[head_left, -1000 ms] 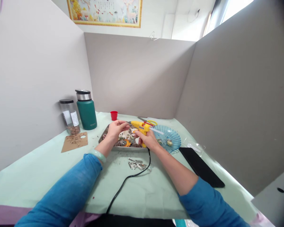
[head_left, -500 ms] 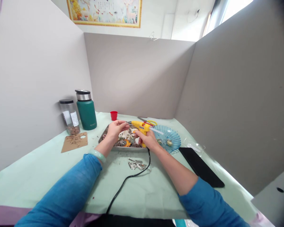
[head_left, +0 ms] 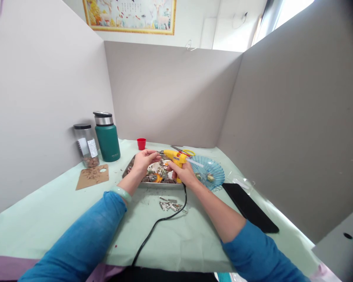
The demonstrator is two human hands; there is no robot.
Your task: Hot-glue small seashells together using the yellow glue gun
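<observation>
My right hand [head_left: 184, 172] is wrapped round the handle of a yellow hot glue gun [head_left: 176, 157], whose nozzle points left. A clear glue stick [head_left: 195, 162] juts from its back end. At the nozzle tip, my left hand [head_left: 145, 159] is closed in a pinch; what it holds is too small to name. Beneath both hands lies a metal tray [head_left: 161, 185] filled with shells and other small decorative pieces [head_left: 155, 168], partly hidden by the hands. A black cord [head_left: 154, 225] runs from the gun toward the table's front edge.
Several metal hair clips [head_left: 171, 205] lie before the tray. A blue glass plate [head_left: 216, 166] with small pieces, scissors [head_left: 188, 152] and a red cup [head_left: 141, 143] are behind or beside it. A green bottle [head_left: 107, 143], jar [head_left: 87, 147] and brown card [head_left: 91, 178] stand left; a black slab [head_left: 250, 207] lies right.
</observation>
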